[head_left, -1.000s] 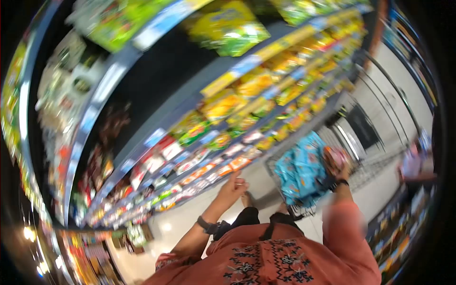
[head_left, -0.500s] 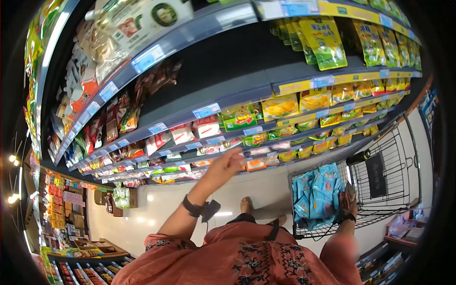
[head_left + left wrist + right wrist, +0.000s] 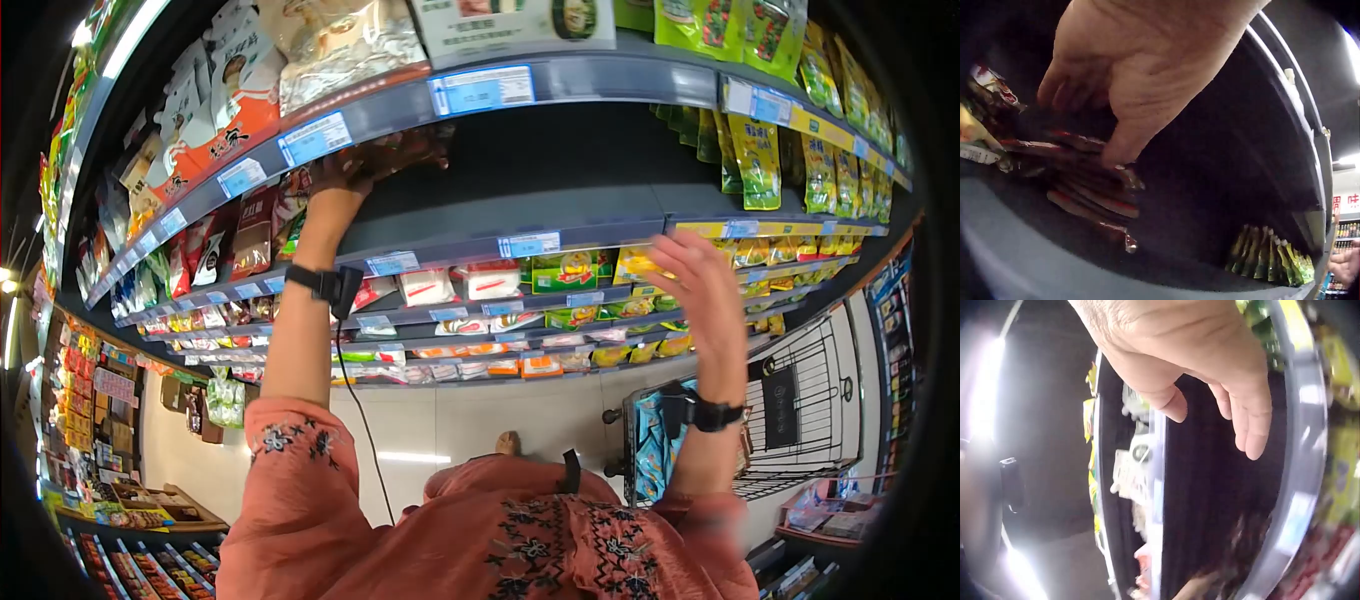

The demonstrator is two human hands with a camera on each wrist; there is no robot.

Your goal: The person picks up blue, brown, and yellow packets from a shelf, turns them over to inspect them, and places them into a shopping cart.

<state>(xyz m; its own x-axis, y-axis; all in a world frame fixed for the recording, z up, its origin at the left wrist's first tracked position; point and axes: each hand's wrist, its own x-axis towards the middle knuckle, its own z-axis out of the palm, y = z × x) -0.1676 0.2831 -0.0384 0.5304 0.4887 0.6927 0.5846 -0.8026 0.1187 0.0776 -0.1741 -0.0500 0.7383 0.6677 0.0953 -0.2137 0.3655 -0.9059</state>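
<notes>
My left hand [image 3: 338, 185] reaches into the dark shelf, under the price rail. In the left wrist view its thumb overlaps the edge of a stack of dark brown-red packets [image 3: 1094, 194], and its loosely bent fingers stand apart from the thumb above them. Part of these packets [image 3: 405, 150] shows beside the hand in the head view. My right hand [image 3: 692, 275] is raised in front of the lower shelf edge, nothing in it. Its fingers are extended, with the thumb apart, before the dark shelf gap in the right wrist view.
A wire cart [image 3: 815, 400] with blue packets [image 3: 655, 440] stands at the right, partly behind the right forearm. Green-yellow pouches [image 3: 755, 160] hang further right on the shelf. Large bags [image 3: 340, 60] stand on the shelf above. A cable [image 3: 362, 425] trails from the left wrist.
The left hand has gone from pointing in front of the shelves into the shelf, at the dark packets. My right hand has left the cart and a brown packet there, rising toward the shelf.
</notes>
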